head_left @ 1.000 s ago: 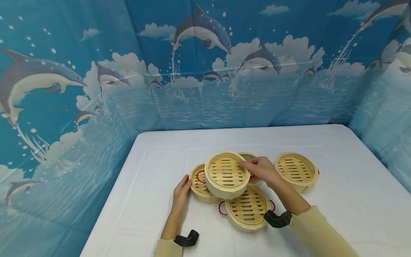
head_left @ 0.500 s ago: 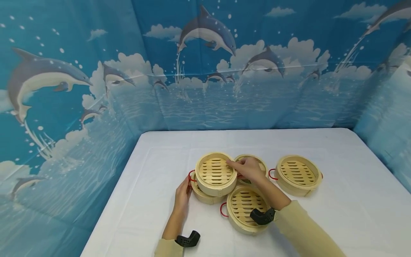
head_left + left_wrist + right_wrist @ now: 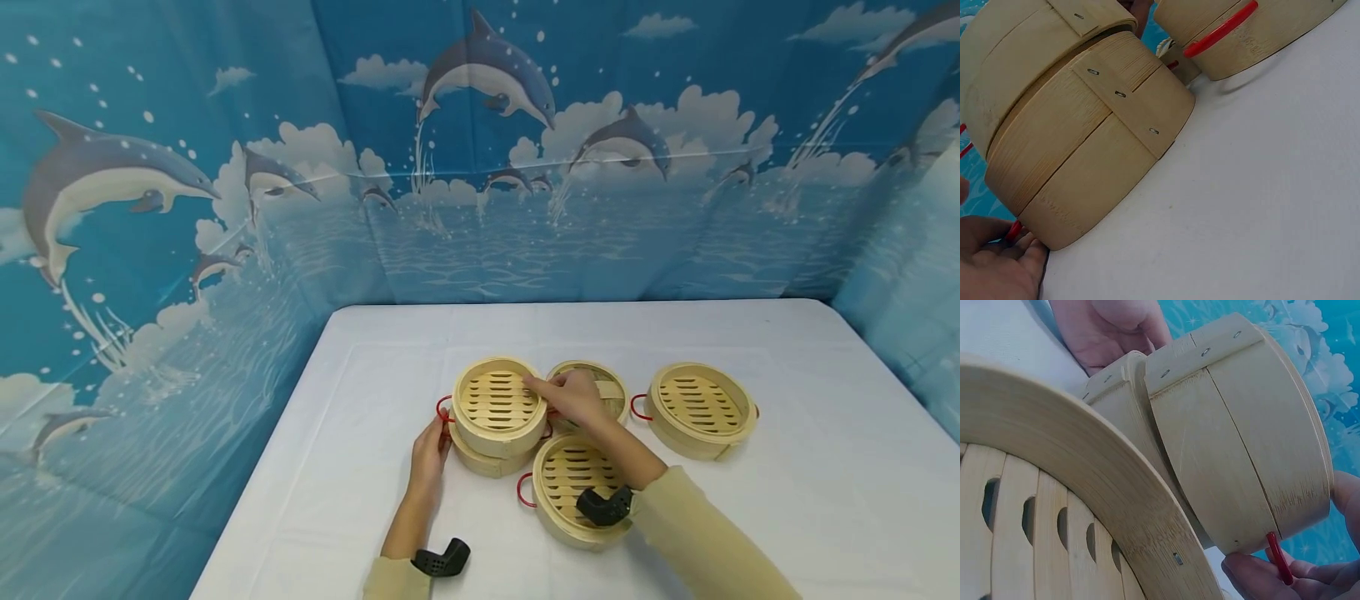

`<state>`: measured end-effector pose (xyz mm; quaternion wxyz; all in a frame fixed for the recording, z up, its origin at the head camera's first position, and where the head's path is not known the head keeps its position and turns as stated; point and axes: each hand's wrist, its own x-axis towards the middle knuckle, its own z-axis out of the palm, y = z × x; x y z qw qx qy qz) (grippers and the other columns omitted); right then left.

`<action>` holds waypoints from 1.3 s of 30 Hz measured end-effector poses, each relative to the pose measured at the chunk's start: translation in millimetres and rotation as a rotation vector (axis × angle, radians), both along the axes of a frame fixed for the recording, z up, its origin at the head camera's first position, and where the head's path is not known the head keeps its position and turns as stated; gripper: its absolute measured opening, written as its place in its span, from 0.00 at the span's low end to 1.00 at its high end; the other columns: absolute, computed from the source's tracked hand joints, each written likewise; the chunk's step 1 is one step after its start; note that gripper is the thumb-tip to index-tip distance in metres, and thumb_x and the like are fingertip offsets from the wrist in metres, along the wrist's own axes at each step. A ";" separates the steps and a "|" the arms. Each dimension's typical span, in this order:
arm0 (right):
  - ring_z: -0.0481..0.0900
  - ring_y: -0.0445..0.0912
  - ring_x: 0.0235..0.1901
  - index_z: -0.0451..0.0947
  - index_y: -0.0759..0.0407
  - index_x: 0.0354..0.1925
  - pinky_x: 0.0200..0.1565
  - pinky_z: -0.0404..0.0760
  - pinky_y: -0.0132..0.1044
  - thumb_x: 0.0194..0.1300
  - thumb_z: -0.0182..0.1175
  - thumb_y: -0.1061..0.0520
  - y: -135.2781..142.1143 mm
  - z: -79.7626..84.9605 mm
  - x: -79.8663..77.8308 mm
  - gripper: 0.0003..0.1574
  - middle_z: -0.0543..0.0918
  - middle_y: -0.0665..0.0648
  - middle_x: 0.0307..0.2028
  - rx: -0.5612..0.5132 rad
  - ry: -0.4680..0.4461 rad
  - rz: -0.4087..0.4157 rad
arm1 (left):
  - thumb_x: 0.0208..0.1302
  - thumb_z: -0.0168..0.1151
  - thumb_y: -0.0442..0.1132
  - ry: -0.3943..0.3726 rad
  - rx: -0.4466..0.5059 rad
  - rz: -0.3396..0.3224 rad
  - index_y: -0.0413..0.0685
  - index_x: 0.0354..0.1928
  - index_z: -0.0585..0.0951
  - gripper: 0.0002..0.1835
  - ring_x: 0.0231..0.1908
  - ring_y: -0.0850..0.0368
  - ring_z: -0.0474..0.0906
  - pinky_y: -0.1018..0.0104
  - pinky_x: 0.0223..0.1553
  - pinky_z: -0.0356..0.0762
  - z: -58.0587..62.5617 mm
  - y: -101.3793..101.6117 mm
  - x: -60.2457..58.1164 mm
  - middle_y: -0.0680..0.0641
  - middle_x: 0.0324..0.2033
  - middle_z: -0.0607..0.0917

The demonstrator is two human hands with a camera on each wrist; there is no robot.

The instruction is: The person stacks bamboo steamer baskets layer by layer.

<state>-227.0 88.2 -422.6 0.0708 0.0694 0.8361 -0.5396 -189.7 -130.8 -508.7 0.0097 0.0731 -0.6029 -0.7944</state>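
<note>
My right hand [image 3: 573, 398] grips the right side of a round bamboo steamer basket [image 3: 498, 404]. In the right wrist view its thumb and fingers lie about the rim and red handle [image 3: 1280, 559]. This upper basket sits over a lower steamer basket [image 3: 483, 464], almost lined up with it; a narrow dark seam shows between them in the left wrist view. My left hand [image 3: 429, 454] holds the lower basket's left side, its fingers bent around a red handle [image 3: 1015, 231] near the base.
Another slatted steamer basket [image 3: 562, 483] with red handles lies in front, under my right forearm. Behind my right hand is a round bamboo piece [image 3: 611, 392] with a woven band. One more basket [image 3: 697, 408] stands at the right on the white tablecloth [image 3: 810, 467].
My right hand has brought the upper basket left and down onto the lower basket. The left hand has stayed at the lower basket's side.
</note>
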 end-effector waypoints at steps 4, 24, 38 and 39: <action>0.76 0.53 0.22 0.76 0.64 0.23 0.24 0.77 0.43 0.42 0.61 0.36 -4.1 -1.3 -0.2 0.30 0.76 0.58 0.18 -0.014 -0.008 0.002 | 0.63 0.41 0.46 -0.010 0.001 0.010 0.31 0.54 0.64 0.25 0.44 0.64 0.65 0.73 0.49 0.63 -0.6 -0.1 -0.5 0.50 0.40 0.71; 0.76 0.47 0.22 0.75 0.63 0.27 0.21 0.76 0.43 0.37 0.59 0.31 -12.3 -12.6 -8.6 0.37 0.76 0.58 0.23 0.028 -0.047 -0.004 | 0.64 0.38 0.42 -0.008 0.012 0.011 0.34 0.51 0.67 0.21 0.42 0.62 0.64 0.73 0.46 0.64 -0.5 0.2 -2.4 0.49 0.35 0.70; 0.76 0.50 0.21 0.76 0.65 0.24 0.23 0.77 0.45 0.42 0.60 0.35 -13.7 -9.1 -8.4 0.32 0.76 0.58 0.21 0.039 0.003 0.017 | 0.62 0.41 0.51 0.111 -0.033 0.055 0.36 0.53 0.67 0.27 0.48 0.61 0.63 0.73 0.51 0.60 -4.2 2.4 -1.6 0.45 0.47 0.71; 0.77 0.50 0.21 0.76 0.64 0.23 0.25 0.77 0.45 0.41 0.60 0.35 -15.7 -3.3 -4.8 0.32 0.76 0.58 0.20 0.050 -0.007 -0.001 | 0.62 0.41 0.51 0.113 -0.035 0.060 0.36 0.53 0.68 0.26 0.47 0.61 0.63 0.73 0.50 0.61 -3.9 2.5 -1.3 0.46 0.46 0.71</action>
